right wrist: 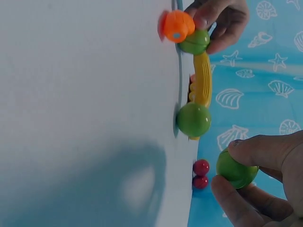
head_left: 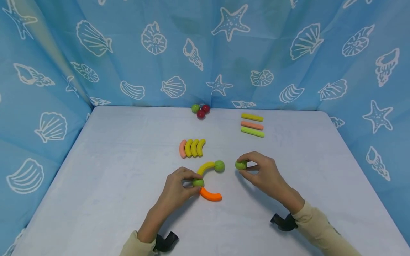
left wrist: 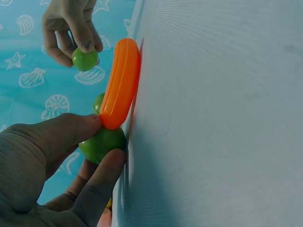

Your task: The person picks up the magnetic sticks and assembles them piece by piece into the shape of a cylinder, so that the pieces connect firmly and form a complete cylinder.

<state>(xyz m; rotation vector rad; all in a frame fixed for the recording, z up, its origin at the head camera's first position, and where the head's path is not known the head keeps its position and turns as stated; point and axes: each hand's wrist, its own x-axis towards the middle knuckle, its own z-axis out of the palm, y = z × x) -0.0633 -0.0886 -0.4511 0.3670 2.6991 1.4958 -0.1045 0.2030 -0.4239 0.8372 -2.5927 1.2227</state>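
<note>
A joined chain of toy pieces lies mid-table: a yellow curved piece (head_left: 205, 167) with a green ball (head_left: 219, 166) at its far end, a second green ball (head_left: 198, 182), and an orange curved piece (head_left: 210, 195). My left hand (head_left: 180, 186) pinches that second ball, where the yellow and orange pieces meet. In my right hand (head_left: 264, 174) a loose green ball (head_left: 241, 165) is held between thumb and fingers, raised off the table to the right of the chain. The right wrist view shows a hole in the orange piece's free end (right wrist: 176, 34).
Behind the chain lie several short curved pieces (head_left: 192, 148), yellow and pink. Three straight sticks (head_left: 252, 126) sit at the back right. One green and two red balls (head_left: 201, 114) rest by the table's far edge. A shell-patterned blue curtain (head_left: 198, 53) hangs behind.
</note>
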